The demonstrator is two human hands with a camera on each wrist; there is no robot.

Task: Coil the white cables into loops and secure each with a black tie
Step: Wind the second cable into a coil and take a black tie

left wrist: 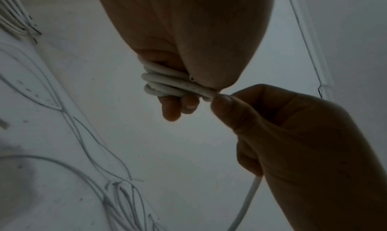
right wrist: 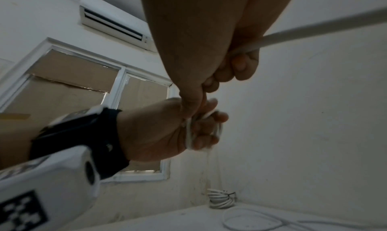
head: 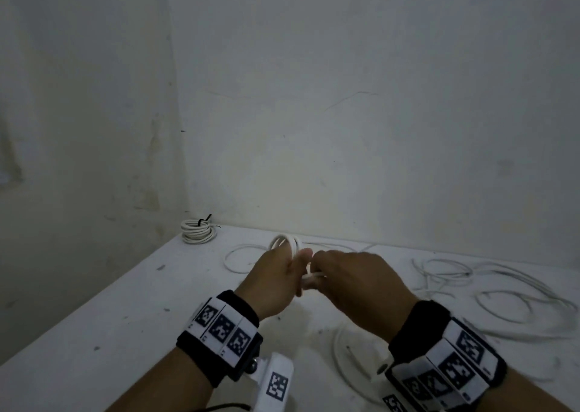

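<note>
Our left hand grips the loops; our right hand pinches the cable. If we let go, the loops could spring apart.

You face a dim corner of stained white walls; the scuffed white counter fills it, with an air conditioner above a cardboard-covered window.
</note>
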